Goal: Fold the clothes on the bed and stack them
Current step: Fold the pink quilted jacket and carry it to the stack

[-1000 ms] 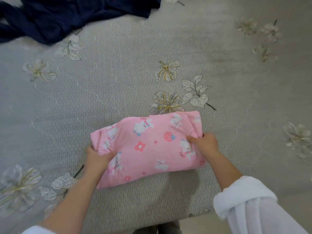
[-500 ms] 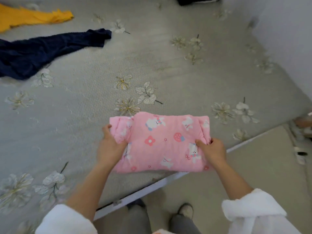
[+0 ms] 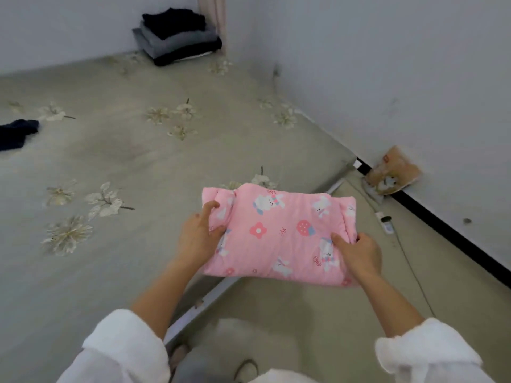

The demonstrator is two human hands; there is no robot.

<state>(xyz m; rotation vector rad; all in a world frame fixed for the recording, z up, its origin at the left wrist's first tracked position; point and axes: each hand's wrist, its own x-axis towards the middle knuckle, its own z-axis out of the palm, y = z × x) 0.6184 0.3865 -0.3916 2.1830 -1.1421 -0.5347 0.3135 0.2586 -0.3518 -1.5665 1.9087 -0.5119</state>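
Note:
A folded pink garment (image 3: 279, 230) printed with rabbits and strawberries is lifted off the bed, over the bed's right edge. My left hand (image 3: 197, 233) grips its left end and my right hand (image 3: 356, 251) grips its right end, thumbs on top. A stack of folded dark and grey clothes (image 3: 178, 38) sits in the far corner of the bed by the wall. An unfolded navy garment (image 3: 16, 132) lies at the left edge of the view.
The grey bedspread (image 3: 116, 150) with flower prints fills the left and middle. White walls close the back and right. On the floor to the right lie a brown bag (image 3: 392, 171), a cable and a small plug strip (image 3: 385, 221).
The pink garment has been lifted off the bed and carried right, past the bed edge. The view has swung up and right, bringing the folded stack in the corner into sight.

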